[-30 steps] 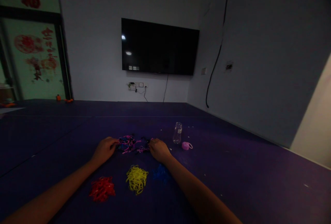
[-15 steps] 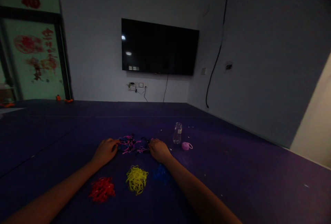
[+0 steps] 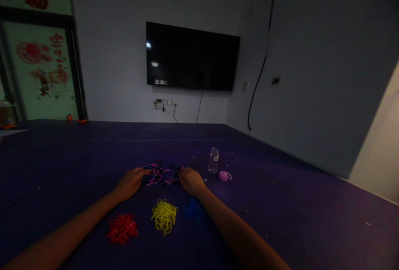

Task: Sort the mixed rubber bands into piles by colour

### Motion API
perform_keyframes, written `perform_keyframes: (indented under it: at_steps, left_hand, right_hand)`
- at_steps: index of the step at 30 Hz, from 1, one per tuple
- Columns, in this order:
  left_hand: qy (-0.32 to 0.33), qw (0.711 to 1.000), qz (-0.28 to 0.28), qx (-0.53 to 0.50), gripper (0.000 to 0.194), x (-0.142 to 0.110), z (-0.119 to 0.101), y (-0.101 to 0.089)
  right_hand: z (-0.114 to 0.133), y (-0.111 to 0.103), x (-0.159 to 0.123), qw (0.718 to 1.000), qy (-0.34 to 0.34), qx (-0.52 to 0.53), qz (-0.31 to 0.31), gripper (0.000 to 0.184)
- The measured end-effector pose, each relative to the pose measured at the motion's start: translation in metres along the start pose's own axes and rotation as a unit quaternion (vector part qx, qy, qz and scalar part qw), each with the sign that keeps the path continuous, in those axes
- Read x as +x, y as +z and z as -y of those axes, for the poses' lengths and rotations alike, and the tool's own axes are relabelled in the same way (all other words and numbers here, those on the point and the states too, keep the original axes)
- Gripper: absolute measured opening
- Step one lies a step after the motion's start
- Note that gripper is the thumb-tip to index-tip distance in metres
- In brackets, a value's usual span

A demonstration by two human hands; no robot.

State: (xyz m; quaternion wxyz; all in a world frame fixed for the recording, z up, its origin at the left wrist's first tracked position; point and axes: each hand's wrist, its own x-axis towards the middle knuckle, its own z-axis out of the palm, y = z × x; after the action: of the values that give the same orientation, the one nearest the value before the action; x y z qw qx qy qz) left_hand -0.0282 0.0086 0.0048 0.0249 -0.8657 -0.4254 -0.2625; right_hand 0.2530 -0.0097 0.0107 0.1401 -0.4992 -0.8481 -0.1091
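A mixed heap of pink, blue and black rubber bands point(image 3: 155, 173) lies on the purple tabletop between my two hands. My left hand point(image 3: 131, 182) touches the heap's left edge with its fingers drawn together; what is pinched there is too dark to see. At the right side, my right hand point(image 3: 191, 180) curls its fingers down by a smaller cluster of pink and black bands point(image 3: 171, 180); its fingertips are partly hidden. Nearer to me are a red pile of bands point(image 3: 122, 228), a yellow pile of bands point(image 3: 164, 217) and a dim blue pile point(image 3: 191, 208) beside my right forearm.
Right of my right hand, a clear bottle point(image 3: 213, 160) stands uncapped, with a pink looped cap point(image 3: 223, 175) close by. Small white scraps dot the purple table point(image 3: 280, 216). Beyond it, a television point(image 3: 193, 56) hangs on the wall, and a black cable point(image 3: 262, 70) dangles at the right.
My left hand has shifted slightly right, its fingers reaching farther over the mixed heap. My right hand stays about where it was, and the coloured piles look unchanged.
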Motion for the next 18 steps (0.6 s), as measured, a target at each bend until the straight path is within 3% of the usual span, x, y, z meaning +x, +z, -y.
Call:
perform_keyframes:
  at_steps: [18]
  left_hand:
    - [-0.003, 1.000, -0.010, 0.013, 0.046, 0.0007, 0.0009, 0.0000]
  right_hand:
    - [-0.0009, 0.0006, 0.0015, 1.000, 0.020, 0.014, 0.014, 0.028]
